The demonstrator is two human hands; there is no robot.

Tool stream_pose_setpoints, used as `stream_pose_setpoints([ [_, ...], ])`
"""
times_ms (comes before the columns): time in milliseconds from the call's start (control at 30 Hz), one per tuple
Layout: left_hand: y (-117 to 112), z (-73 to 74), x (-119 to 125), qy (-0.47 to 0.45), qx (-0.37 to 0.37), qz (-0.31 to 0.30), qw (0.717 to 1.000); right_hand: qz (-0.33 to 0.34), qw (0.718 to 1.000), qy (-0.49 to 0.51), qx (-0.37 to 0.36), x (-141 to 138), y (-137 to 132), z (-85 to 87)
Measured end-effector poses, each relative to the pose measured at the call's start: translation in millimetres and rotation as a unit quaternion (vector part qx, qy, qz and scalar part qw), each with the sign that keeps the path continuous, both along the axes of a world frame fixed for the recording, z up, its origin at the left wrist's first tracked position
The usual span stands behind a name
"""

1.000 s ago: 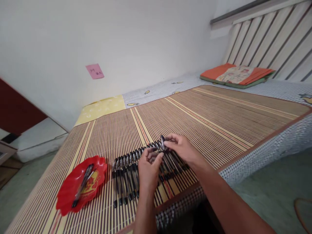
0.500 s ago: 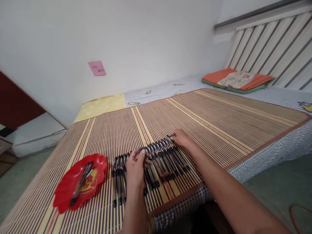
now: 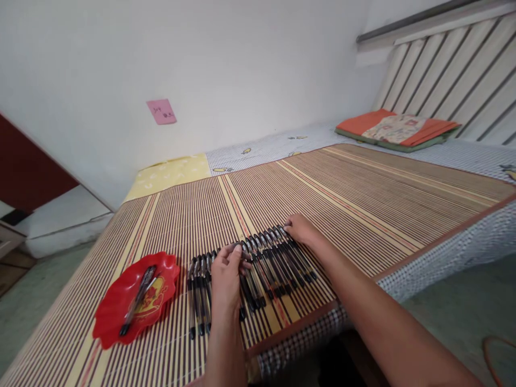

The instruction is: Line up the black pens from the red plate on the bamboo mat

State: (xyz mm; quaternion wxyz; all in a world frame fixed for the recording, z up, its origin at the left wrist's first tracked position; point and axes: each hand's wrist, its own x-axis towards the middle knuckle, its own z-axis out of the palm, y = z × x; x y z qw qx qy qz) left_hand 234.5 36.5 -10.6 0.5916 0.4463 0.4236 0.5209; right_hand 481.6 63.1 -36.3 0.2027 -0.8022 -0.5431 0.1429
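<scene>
A row of black-capped pens (image 3: 278, 258) with clear barrels lies side by side on the striped mat, caps toward the wall. My left hand (image 3: 229, 264) is over the middle of the row, thumb and fingers closed at the cap end of a pen and covering some of its neighbours. At the row's right end, my right hand (image 3: 298, 228) pinches the cap end of the last pen. To the left, a red scalloped plate (image 3: 108, 317) holds a few more pens (image 3: 139, 301).
The bamboo mat (image 3: 342, 209) covers most of the bed, over a checked sheet (image 3: 419, 279). A folded orange cloth (image 3: 439, 129) lies near the slatted headboard (image 3: 447, 70). On the white wall is a pink note (image 3: 162, 111). The bed's front edge is close to my arms.
The view has shifted slightly. Both hands stay at nearly the same places on the row, and the pens at the right end look little altered.
</scene>
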Motion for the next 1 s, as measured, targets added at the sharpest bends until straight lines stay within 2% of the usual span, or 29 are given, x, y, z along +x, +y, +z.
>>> stream_pose_setpoints([
  [400,-1,0.4,-1,0.013,-0.014,-0.014,1.0,0.003,0.999,0.029,0.026,2,-2,-5.6],
  [633,0,-1.5,-2,0.011,-0.011,-0.016,1.0,0.02,0.993,0.094,0.072,6,-7,-11.4],
  [833,2,-2.4,-1,0.007,-0.01,-0.012,1.0,-0.002,0.984,0.141,0.107,6,-7,-13.3],
  [933,5,-5.0,-3,-0.004,-0.01,0.005,1.0,-0.021,0.979,0.157,0.131,10,-24,-7.0],
  [1000,7,-6.4,-6,-0.015,0.001,0.03,0.999,-0.031,0.974,0.165,0.154,12,-49,-1.6],
])
